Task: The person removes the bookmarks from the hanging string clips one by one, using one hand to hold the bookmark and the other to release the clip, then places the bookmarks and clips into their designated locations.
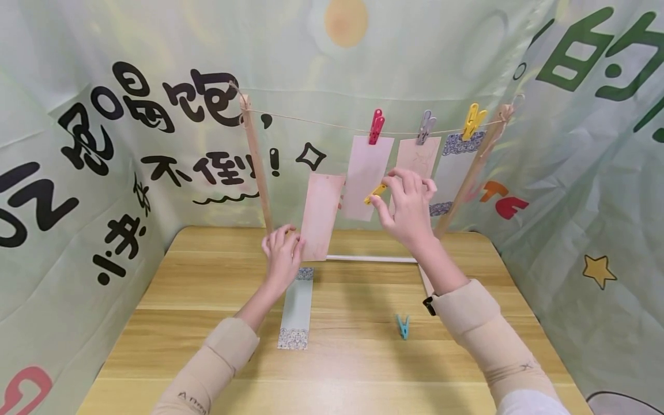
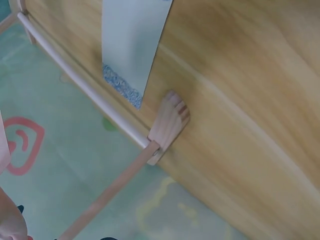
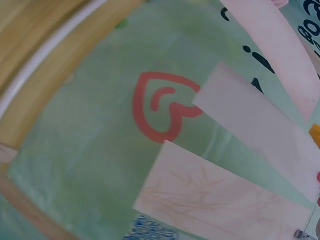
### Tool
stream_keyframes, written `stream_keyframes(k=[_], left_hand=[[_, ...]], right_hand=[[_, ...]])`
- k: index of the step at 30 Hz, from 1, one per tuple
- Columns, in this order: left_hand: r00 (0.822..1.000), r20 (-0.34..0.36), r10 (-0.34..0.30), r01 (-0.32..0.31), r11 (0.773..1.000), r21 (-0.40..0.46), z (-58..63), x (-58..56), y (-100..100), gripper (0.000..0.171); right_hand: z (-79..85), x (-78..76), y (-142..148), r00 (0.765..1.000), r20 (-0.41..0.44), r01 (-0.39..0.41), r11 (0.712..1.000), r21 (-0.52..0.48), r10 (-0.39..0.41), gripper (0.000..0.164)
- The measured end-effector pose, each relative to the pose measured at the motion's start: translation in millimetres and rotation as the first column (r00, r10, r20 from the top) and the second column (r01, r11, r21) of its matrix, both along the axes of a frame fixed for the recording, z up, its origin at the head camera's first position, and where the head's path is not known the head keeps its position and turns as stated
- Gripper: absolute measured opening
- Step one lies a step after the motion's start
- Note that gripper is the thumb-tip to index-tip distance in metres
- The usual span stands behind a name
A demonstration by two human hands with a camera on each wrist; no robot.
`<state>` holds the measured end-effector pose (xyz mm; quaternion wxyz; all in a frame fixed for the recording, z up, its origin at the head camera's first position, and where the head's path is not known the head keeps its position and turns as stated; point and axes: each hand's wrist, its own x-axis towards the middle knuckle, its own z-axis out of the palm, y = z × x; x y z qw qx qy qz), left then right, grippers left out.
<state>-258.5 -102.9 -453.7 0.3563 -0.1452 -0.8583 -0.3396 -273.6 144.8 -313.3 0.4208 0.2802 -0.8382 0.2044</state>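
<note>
My left hand (image 1: 282, 253) holds a pale pink paper card (image 1: 323, 219) upright by its lower left edge, beside the left post. The card's top sits below the string (image 1: 321, 123). My right hand (image 1: 410, 210) pinches a yellow clothespin (image 1: 374, 195) between thumb and fingers, just right of that card. In the right wrist view, the clothespin (image 3: 315, 134) shows at the edge near the pink card (image 3: 282, 55). Hanging from the string are a lilac card (image 1: 365, 173) under a red clothespin (image 1: 376, 127), a pink card (image 1: 415, 155) under a purple clothespin (image 1: 426, 127), and a blue-patterned card.
A wooden left post (image 1: 256, 161) and right post (image 1: 477, 167) carry the string; a white rod (image 1: 370, 259) joins them low down. A blue-patterned card (image 1: 297, 308) and a teal clothespin (image 1: 403, 327) lie on the wooden table (image 1: 353, 369). A yellow clothespin (image 1: 473, 122) grips the string's right end.
</note>
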Motion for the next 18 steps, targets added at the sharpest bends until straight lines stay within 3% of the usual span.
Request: stream_keyframes(k=[18], left_hand=[[0.995,0.099,-0.007,0.006,1.0,0.011,-24.0,21.8,-3,0.014]], right_hand=[[-46.1,11.3,23,0.995,0.093,0.034,0.998,0.056,-0.039,0.052]])
